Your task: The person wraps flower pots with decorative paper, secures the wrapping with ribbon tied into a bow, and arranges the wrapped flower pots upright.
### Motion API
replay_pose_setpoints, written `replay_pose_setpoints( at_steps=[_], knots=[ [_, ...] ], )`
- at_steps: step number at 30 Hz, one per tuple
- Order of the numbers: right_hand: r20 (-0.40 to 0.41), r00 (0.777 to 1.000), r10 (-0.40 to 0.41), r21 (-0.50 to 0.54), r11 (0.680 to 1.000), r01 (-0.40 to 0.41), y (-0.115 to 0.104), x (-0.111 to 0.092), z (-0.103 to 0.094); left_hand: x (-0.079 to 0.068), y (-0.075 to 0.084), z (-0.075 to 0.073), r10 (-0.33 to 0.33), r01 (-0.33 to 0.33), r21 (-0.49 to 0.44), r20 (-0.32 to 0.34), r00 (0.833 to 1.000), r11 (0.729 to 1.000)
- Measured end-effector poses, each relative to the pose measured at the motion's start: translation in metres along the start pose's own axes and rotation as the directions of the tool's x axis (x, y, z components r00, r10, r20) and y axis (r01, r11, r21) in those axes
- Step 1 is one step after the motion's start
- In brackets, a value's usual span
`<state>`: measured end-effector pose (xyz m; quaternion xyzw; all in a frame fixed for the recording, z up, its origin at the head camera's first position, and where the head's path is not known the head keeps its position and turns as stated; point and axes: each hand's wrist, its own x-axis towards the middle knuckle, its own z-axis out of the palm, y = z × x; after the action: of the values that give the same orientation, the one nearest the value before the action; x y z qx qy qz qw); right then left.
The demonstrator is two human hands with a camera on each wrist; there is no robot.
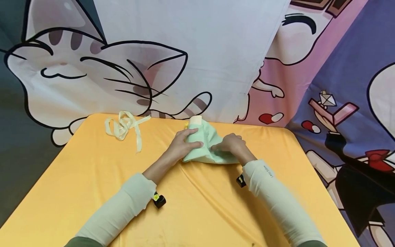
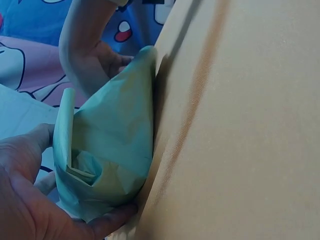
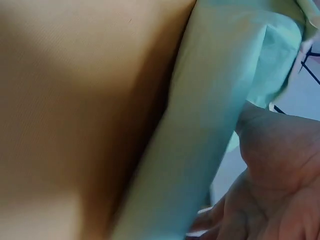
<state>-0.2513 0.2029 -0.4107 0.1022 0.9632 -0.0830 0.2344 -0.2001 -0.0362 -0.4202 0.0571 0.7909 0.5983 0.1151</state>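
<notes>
A pale green paper wrapper (image 1: 210, 156), folded and creased, lies near the table's far edge. What it holds inside is hidden. My left hand (image 1: 184, 144) grips its left end, thumb and fingers spread round it. In the left wrist view the wrapper (image 2: 117, 135) shows a rolled upright flap and a fold opening beside that hand (image 2: 30, 195). On the wrapper's right part, my right hand (image 1: 229, 144) holds the paper with bent fingers. The right wrist view has the palm (image 3: 280, 160) beside the long paper edge (image 3: 200, 120), fingertips partly hidden behind it.
A loose cream ribbon (image 1: 121, 127) lies in loops at the table's far left. Something small and yellow (image 1: 186, 125) shows by the wrapper's left end. A yellow cloth covers the table (image 1: 185, 212). Printed cartoon curtains (image 1: 216, 61) hang behind and to the right.
</notes>
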Motion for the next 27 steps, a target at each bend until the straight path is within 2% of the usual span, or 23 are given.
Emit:
replay_pose_setpoints(
  at_steps=[6,7,9,14,16,19,22,27],
  knots=[
    [0.017,1.0,0.025,-0.075,0.997,-0.024,0.015,0.072,0.027,0.0,0.003,0.005,0.031,-0.03,0.055,-0.017,0.999,0.998],
    [0.026,0.999,0.032,-0.079,0.996,-0.03,0.015,0.076,0.026,0.0,0.003,0.005,0.034,-0.033,0.062,-0.02,0.999,0.998],
    [0.058,0.998,0.031,-0.073,0.997,-0.026,0.013,0.068,0.02,0.0,0.004,0.006,0.037,-0.035,0.075,-0.027,0.999,0.997],
    [0.144,0.99,-0.008,0.016,1.0,0.006,-0.001,-0.008,-0.02,0.0,0.006,0.01,0.028,-0.025,0.086,-0.036,0.999,0.996],
    [0.174,0.985,-0.012,0.064,0.998,0.001,0.001,-0.024,-0.032,0.001,0.008,0.011,0.023,-0.021,0.088,-0.032,0.999,0.996],
    [0.18,0.984,0.001,0.107,0.994,-0.021,0.011,-0.022,-0.037,0.001,0.008,0.011,0.024,-0.021,0.098,-0.031,0.999,0.995],
    [0.137,0.99,-0.043,0.079,0.996,0.032,0.02,-0.009,-0.03,0.002,0.008,0.009,0.025,-0.021,0.11,-0.034,0.999,0.994],
    [0.043,0.995,-0.088,-0.015,0.996,0.088,0.046,0.063,0.009,0.004,0.005,0.009,0.019,-0.014,0.117,-0.037,0.999,0.993]
  ],
)
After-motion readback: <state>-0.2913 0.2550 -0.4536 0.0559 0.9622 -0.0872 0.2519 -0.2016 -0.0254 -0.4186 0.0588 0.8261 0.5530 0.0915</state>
